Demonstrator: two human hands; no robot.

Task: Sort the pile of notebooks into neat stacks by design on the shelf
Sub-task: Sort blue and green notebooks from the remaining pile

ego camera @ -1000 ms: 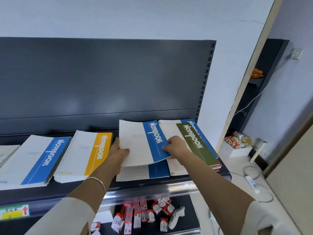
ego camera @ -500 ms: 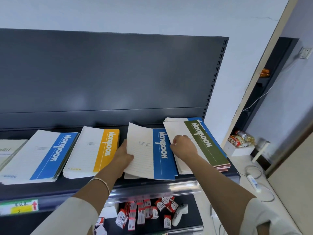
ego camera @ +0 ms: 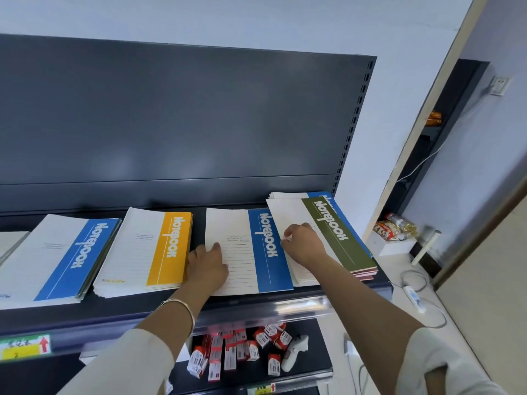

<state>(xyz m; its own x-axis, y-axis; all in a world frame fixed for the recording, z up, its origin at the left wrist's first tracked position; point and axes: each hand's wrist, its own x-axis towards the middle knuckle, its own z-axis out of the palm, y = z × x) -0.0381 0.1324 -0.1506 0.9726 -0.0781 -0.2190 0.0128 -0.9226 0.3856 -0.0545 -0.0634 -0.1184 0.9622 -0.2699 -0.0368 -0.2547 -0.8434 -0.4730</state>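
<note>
A blue-banded notebook (ego camera: 248,252) lies flat on the dark shelf (ego camera: 171,312), between a yellow-banded stack (ego camera: 148,249) and a mixed pile topped by a green-banded notebook (ego camera: 330,232). My left hand (ego camera: 206,266) grips its left edge, thumb on the cover. My right hand (ego camera: 302,243) pinches its right edge with curled fingers, resting over the green-topped pile. A blue band shows under the green notebook. A second blue-banded stack (ego camera: 62,258) sits further left, and the corner of another stack (ego camera: 11,243) shows at the frame edge.
The shelf's dark back panel (ego camera: 171,124) rises behind the stacks. On the lower shelf lie several red-and-white small boxes (ego camera: 236,352) and a white controller (ego camera: 293,352). To the right are a white ledge with snack packets (ego camera: 393,226) and a cabled power strip (ego camera: 413,297).
Both hands have lowered the blue-banded notebook from a raised tilt onto the blue one below and squared it up. The camera view has shifted slightly.
</note>
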